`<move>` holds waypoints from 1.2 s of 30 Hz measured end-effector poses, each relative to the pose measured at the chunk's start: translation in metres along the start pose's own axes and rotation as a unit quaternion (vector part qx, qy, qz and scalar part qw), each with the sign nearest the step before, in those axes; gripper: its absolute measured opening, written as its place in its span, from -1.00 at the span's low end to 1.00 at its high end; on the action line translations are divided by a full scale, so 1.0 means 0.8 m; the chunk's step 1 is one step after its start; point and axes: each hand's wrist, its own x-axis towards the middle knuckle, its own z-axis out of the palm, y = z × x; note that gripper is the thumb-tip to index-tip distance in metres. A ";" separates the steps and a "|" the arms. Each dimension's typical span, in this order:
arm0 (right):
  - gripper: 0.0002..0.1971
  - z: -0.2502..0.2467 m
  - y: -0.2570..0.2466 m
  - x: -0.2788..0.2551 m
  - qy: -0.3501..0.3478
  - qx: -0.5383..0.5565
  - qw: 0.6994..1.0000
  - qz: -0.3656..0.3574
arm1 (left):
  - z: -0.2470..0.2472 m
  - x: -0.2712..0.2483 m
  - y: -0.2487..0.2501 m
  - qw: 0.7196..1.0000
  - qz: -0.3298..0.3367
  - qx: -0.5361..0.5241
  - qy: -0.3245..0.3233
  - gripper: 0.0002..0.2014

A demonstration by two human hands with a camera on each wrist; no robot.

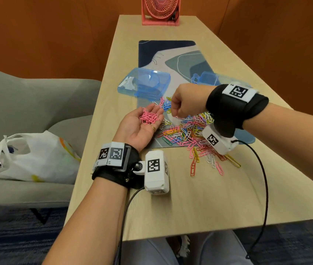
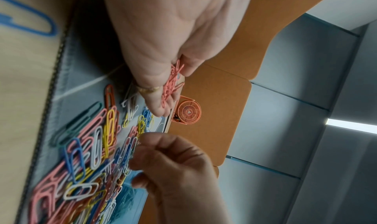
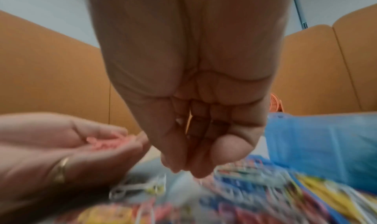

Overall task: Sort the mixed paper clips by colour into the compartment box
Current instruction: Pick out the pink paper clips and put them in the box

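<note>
**Table and what lies on it**

A long light wooden table (image 1: pixel 171 207) carries a pink square desk fan (image 1: pixel 160 10) at its far end and a dark blue patterned fabric mat (image 1: pixel 172 60) in the middle. A scatter of coloured paper clips (image 1: pixel 207 159) spills off the mat's near edge onto bare wood.

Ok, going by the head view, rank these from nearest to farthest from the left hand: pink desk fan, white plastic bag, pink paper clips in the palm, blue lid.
1. pink paper clips, lying in the left hand.
2. blue lid, just beyond the fingertips on the mat.
3. white plastic bag, off to the left on the grey chair.
4. pink desk fan, at the table's far end.
</note>
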 end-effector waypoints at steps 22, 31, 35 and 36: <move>-0.91 0.016 0.016 -0.001 -0.083 -0.051 0.994 -0.041 | -0.001 0.000 0.000 1.000 0.011 0.013 -0.003 -0.66; -0.88 0.007 0.017 0.001 -0.066 -0.010 0.997 -0.025 | -0.001 0.001 0.000 1.000 0.013 0.012 -0.001 -0.67; -0.92 0.016 0.010 0.004 -0.041 0.009 0.998 -0.052 | -0.001 0.000 0.000 1.000 0.016 0.010 -0.001 -0.66; -0.92 0.018 0.008 0.004 -0.040 0.005 0.997 -0.059 | -0.001 0.000 0.001 1.000 0.017 0.011 0.000 -0.66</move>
